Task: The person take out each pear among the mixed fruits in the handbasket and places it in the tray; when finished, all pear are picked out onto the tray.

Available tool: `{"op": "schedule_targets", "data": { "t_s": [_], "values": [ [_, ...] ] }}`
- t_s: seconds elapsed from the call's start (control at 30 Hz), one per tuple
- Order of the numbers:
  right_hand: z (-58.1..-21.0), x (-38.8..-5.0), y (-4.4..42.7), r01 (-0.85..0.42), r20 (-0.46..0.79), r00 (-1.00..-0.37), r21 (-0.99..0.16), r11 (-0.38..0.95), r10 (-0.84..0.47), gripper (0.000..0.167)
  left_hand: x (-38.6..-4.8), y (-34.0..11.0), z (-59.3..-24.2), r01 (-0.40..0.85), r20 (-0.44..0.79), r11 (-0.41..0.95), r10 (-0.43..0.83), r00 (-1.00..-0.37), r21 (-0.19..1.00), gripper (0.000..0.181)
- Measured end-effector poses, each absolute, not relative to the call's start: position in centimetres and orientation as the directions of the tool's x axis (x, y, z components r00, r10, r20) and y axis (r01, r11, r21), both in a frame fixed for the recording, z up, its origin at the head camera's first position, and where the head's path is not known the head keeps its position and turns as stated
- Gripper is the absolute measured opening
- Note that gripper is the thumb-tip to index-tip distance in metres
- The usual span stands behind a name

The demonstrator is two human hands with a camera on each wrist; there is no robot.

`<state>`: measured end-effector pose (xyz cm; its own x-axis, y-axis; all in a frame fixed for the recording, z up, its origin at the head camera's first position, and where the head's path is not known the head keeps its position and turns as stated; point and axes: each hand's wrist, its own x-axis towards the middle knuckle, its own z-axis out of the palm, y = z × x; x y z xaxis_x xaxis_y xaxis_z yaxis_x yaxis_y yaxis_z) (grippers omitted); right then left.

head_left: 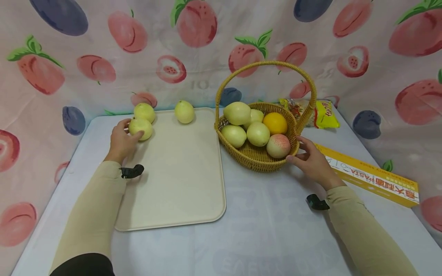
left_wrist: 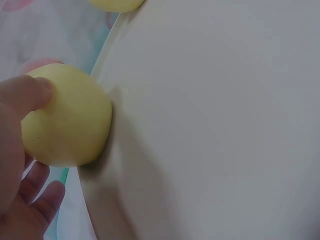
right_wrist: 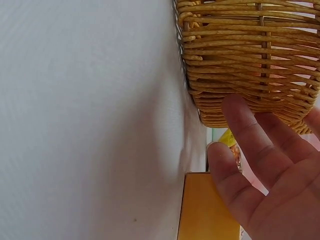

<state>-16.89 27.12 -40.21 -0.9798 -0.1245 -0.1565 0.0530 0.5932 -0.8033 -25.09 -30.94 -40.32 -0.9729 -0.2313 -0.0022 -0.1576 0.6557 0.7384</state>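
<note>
My left hand [head_left: 123, 141] holds a pale yellow-green fruit [head_left: 141, 128] at the far left part of the beige tray [head_left: 172, 180], its thumb on the near side. In the left wrist view the thumb presses on that fruit [left_wrist: 70, 117], with other fingers below it. Another such fruit [head_left: 144, 112] sits right behind, and a third [head_left: 184, 112] lies at the tray's far edge. My right hand [head_left: 312, 163] touches the right side of a wicker basket [head_left: 257, 163] holding several pale fruits, an orange [head_left: 275, 123] and a peach [head_left: 278, 146]. Its fingers are extended in the right wrist view.
A yellow pasta box [head_left: 373, 176] lies to the right of the basket, beyond my right hand. Behind the basket is a yellow snack packet [head_left: 326, 114]. The basket's tall handle [head_left: 266, 63] arches over it. A fruit-patterned cloth hangs behind the table.
</note>
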Motion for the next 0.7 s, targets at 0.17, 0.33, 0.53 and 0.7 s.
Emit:
{"op": "schedule_targets", "data": {
  "t_s": [0.17,0.33,0.53,0.7],
  "values": [
    [-40.15,-16.85,27.07,0.055,-0.157,-0.980,-0.806,0.589,-0.123,0.096,-25.34,-30.93,-40.31,-0.161,-0.006,0.657,-0.232,-0.973,0.737,0.077],
    [-40.12,-16.86,27.07,0.054,-0.155,-0.980,-0.809,0.586,-0.125,0.095,-25.57,-30.92,-40.23,-0.162,-0.009,0.656,-0.231,-0.973,0.737,0.078],
    [-40.17,-16.89,27.10,0.059,-0.161,-0.979,-0.808,0.586,-0.124,0.096,-25.56,-30.87,-40.06,-0.157,-0.008,0.655,-0.225,-0.974,0.740,0.078],
    [-40.26,-16.90,27.12,0.056,-0.157,-0.980,-0.806,0.589,-0.122,0.096,-25.30,-30.78,-39.84,-0.164,-0.021,0.660,-0.219,-0.976,0.733,0.081]
  ]
}}
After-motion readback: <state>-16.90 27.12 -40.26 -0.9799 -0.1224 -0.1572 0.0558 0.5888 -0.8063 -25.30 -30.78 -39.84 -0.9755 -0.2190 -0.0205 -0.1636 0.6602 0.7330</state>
